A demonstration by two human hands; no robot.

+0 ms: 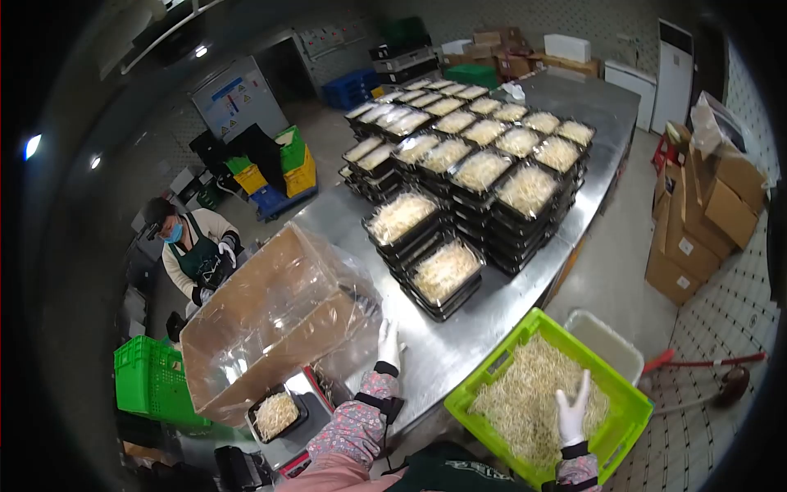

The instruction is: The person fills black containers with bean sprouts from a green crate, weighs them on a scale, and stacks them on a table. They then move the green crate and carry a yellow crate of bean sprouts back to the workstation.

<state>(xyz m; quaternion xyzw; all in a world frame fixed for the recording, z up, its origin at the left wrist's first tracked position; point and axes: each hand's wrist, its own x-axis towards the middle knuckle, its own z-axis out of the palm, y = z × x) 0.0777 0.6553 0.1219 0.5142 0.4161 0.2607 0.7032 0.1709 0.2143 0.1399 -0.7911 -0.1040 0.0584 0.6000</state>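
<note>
My left hand, in a white glove, lies with fingers stretched out at the metal table, beside a cardboard box lined with clear plastic. Over a lime-green crate full of bean sprouts is my right hand, also gloved, its fingers spread and nothing held in them. To the left of my left forearm, a black tray of sprouts sits on a scale. Just beyond my left hand stands a stack of filled black trays.
Many more packed trays stand stacked across the table. A person in a mask and apron works beyond the box. A green crate is at the left, flattened cardboard at the right. A pale bin adjoins the lime crate.
</note>
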